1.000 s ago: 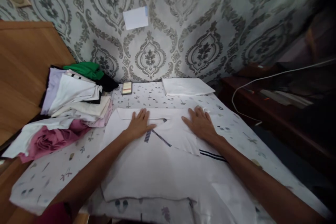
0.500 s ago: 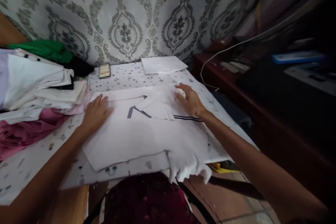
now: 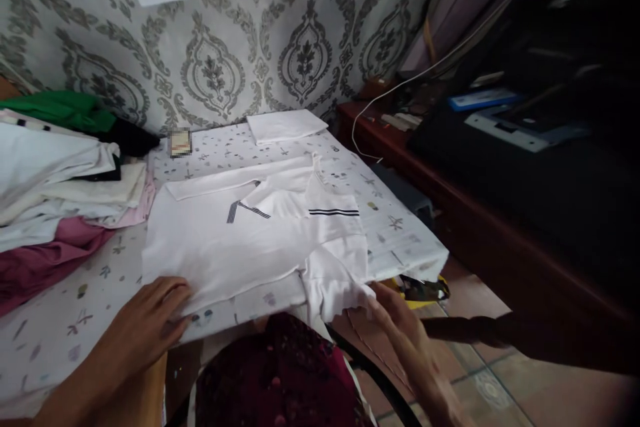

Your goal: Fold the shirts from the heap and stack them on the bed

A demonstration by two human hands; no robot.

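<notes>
A white shirt with dark stripes (image 3: 260, 233) lies partly folded on a table covered with a patterned cloth (image 3: 85, 307). Its lower end hangs over the table's near edge. My left hand (image 3: 145, 323) rests at the shirt's near left corner, fingers curled on the fabric's edge. My right hand (image 3: 400, 320) reaches under the hanging right corner of the shirt, fingers spread and touching the cloth.
A pile of clothes (image 3: 60, 173) in white, pink, green and black fills the left side. A folded white cloth (image 3: 285, 125) and a small card (image 3: 179, 142) lie near the wall. A dark side table (image 3: 500, 167) with cables and devices stands at the right.
Both hands have drawn back from the shirt's far end to its near edge. The view has swung right and downward.
</notes>
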